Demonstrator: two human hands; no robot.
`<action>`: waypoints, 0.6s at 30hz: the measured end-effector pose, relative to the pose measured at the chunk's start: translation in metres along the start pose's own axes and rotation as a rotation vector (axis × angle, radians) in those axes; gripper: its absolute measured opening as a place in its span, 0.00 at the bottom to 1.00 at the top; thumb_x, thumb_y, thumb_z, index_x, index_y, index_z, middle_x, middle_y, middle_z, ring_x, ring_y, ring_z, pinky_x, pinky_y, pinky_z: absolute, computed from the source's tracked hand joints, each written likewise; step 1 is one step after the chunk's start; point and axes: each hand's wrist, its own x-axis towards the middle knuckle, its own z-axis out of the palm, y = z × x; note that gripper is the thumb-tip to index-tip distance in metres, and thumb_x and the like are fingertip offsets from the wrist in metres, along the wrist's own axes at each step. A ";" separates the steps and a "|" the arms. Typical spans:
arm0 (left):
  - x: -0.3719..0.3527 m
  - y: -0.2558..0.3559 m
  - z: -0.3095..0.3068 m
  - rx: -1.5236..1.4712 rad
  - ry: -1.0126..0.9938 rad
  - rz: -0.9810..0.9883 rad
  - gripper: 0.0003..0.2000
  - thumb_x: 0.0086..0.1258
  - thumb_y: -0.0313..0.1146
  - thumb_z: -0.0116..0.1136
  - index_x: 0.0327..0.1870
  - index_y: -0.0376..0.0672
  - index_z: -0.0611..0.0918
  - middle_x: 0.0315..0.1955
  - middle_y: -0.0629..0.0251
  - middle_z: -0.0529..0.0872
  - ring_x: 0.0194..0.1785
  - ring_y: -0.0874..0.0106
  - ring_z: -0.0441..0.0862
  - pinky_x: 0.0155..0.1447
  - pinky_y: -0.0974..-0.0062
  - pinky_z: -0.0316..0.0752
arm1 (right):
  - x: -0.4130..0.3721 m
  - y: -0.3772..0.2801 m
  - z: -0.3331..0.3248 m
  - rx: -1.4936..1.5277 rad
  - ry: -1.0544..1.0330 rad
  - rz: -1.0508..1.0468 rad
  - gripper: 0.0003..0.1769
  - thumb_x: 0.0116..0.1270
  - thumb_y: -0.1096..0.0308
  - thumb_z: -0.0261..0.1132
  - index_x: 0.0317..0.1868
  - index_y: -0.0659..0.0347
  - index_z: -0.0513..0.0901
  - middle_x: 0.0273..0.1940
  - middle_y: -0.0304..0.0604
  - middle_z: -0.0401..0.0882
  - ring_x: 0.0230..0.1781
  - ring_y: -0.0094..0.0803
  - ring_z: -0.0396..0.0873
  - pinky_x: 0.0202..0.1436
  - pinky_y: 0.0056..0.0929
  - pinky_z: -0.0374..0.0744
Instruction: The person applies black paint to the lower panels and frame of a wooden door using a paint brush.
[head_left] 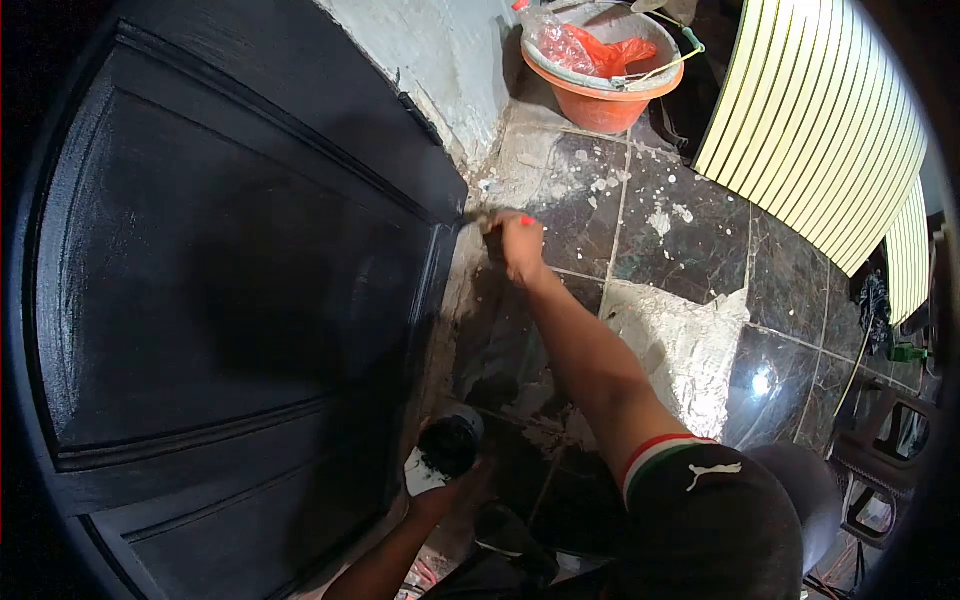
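At 6 o'clock, closest to the viewer, a person's left hand [445, 495] is wrapped around the underside of a small paint tin [450, 445]. The tin's mouth is dark with black paint and it is held just off the foot of a black panelled door [220, 280]. From 5 o'clock the right arm, in a black sleeve [700, 500] with a red, white and green cuff, reaches up the middle of the scene. Near the centre the right hand [522, 248] is closed on a paintbrush [484, 222], a red nail showing on the thumb. The brush head is too dark and small to make out clearly, but it sits against the door's right-hand edge, where door and wall [440, 50] meet. The two hands are well apart, one low by the tin and one higher at the door edge. The glossy, wet-looking door fills everything from 7 to 11 o'clock. Under the arm lies a floor [800, 330] of dark marble-look tiles, flecked with pale splashes. A large whitish patch [690, 350] spreads across it at 4 o'clock. Farther off, at 12 to 1 o'clock, an orange basin [600, 105] stands on the tiles beside the wall with a red plastic bag [590, 45] inside. A pale yellow corrugated sheet [820, 120] leans at 2 o'clock.
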 end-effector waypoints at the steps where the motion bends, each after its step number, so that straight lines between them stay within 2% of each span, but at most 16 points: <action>1: 0.001 0.003 -0.002 0.043 -0.014 0.033 0.47 0.58 0.37 0.84 0.77 0.34 0.66 0.68 0.49 0.79 0.71 0.54 0.78 0.76 0.59 0.72 | 0.015 -0.003 0.006 0.122 0.094 0.095 0.14 0.70 0.75 0.56 0.29 0.66 0.86 0.32 0.44 0.87 0.35 0.31 0.84 0.40 0.30 0.78; 3: -0.001 -0.004 0.001 -0.125 -0.035 -0.079 0.48 0.58 0.38 0.84 0.77 0.34 0.67 0.69 0.49 0.78 0.72 0.54 0.77 0.76 0.59 0.71 | 0.034 -0.009 0.013 0.370 0.285 0.289 0.13 0.69 0.75 0.58 0.29 0.65 0.86 0.32 0.42 0.86 0.35 0.31 0.83 0.41 0.30 0.78; 4: -0.001 -0.007 0.002 -0.208 -0.045 -0.134 0.48 0.58 0.39 0.84 0.77 0.34 0.67 0.69 0.49 0.78 0.72 0.54 0.77 0.76 0.59 0.71 | 0.032 -0.012 0.010 0.403 0.310 0.361 0.10 0.66 0.75 0.60 0.28 0.65 0.86 0.32 0.40 0.85 0.37 0.30 0.83 0.41 0.28 0.77; 7: 0.002 -0.005 0.002 -0.095 -0.010 -0.073 0.48 0.58 0.39 0.84 0.77 0.34 0.67 0.68 0.49 0.79 0.72 0.55 0.78 0.76 0.59 0.71 | -0.006 0.002 0.021 0.178 0.295 0.249 0.14 0.66 0.70 0.61 0.23 0.64 0.86 0.28 0.40 0.85 0.26 0.29 0.78 0.30 0.31 0.72; 8: 0.004 0.003 0.000 -0.213 -0.012 -0.123 0.48 0.58 0.39 0.84 0.77 0.34 0.67 0.68 0.48 0.79 0.72 0.55 0.78 0.76 0.58 0.71 | -0.024 0.001 0.017 0.137 0.207 0.239 0.08 0.62 0.74 0.65 0.27 0.67 0.87 0.32 0.43 0.86 0.33 0.27 0.81 0.36 0.28 0.76; 9: 0.007 0.014 -0.003 -0.330 -0.012 -0.173 0.48 0.58 0.39 0.84 0.77 0.34 0.67 0.67 0.48 0.80 0.71 0.54 0.78 0.76 0.58 0.71 | -0.027 0.010 0.014 0.082 0.246 0.287 0.09 0.62 0.73 0.66 0.26 0.67 0.87 0.30 0.42 0.86 0.30 0.28 0.80 0.35 0.29 0.75; 11: 0.007 0.016 -0.002 -0.317 0.004 -0.157 0.48 0.57 0.39 0.84 0.77 0.34 0.67 0.67 0.48 0.80 0.70 0.54 0.79 0.75 0.58 0.72 | -0.028 0.042 0.007 -0.035 0.324 0.385 0.11 0.62 0.70 0.67 0.23 0.65 0.87 0.27 0.40 0.85 0.24 0.30 0.77 0.32 0.31 0.74; 12: 0.006 0.008 0.002 -0.184 0.022 -0.088 0.48 0.57 0.38 0.84 0.77 0.34 0.67 0.66 0.48 0.81 0.70 0.55 0.80 0.75 0.58 0.72 | -0.035 0.000 0.010 -0.092 0.375 0.345 0.10 0.61 0.71 0.69 0.24 0.68 0.88 0.26 0.39 0.85 0.27 0.28 0.78 0.34 0.33 0.76; 13: 0.006 0.002 0.000 -0.052 0.031 -0.022 0.48 0.57 0.38 0.84 0.77 0.34 0.68 0.66 0.48 0.81 0.69 0.55 0.80 0.75 0.58 0.72 | -0.027 0.004 0.009 0.004 0.416 0.311 0.09 0.62 0.71 0.68 0.27 0.68 0.88 0.27 0.39 0.85 0.27 0.27 0.78 0.34 0.32 0.75; 15: 0.004 -0.002 -0.001 -0.023 -0.019 -0.021 0.48 0.56 0.37 0.84 0.77 0.34 0.67 0.66 0.48 0.81 0.69 0.55 0.80 0.75 0.59 0.72 | -0.005 0.001 0.011 0.195 0.487 0.233 0.10 0.65 0.71 0.66 0.32 0.70 0.90 0.30 0.38 0.86 0.28 0.25 0.78 0.33 0.30 0.75; 16: 0.005 -0.002 -0.001 -0.009 -0.043 -0.018 0.48 0.56 0.37 0.84 0.77 0.34 0.67 0.66 0.49 0.81 0.70 0.55 0.80 0.75 0.60 0.72 | -0.005 -0.011 0.018 0.208 0.515 0.229 0.10 0.66 0.71 0.66 0.32 0.69 0.90 0.30 0.37 0.86 0.28 0.24 0.78 0.34 0.30 0.75; 18: 0.005 0.001 -0.001 -0.063 -0.076 -0.057 0.47 0.56 0.36 0.84 0.77 0.34 0.68 0.65 0.49 0.82 0.69 0.56 0.80 0.75 0.60 0.72 | -0.011 0.010 0.028 0.087 0.465 0.221 0.11 0.67 0.71 0.66 0.32 0.69 0.90 0.31 0.37 0.86 0.29 0.24 0.78 0.35 0.30 0.75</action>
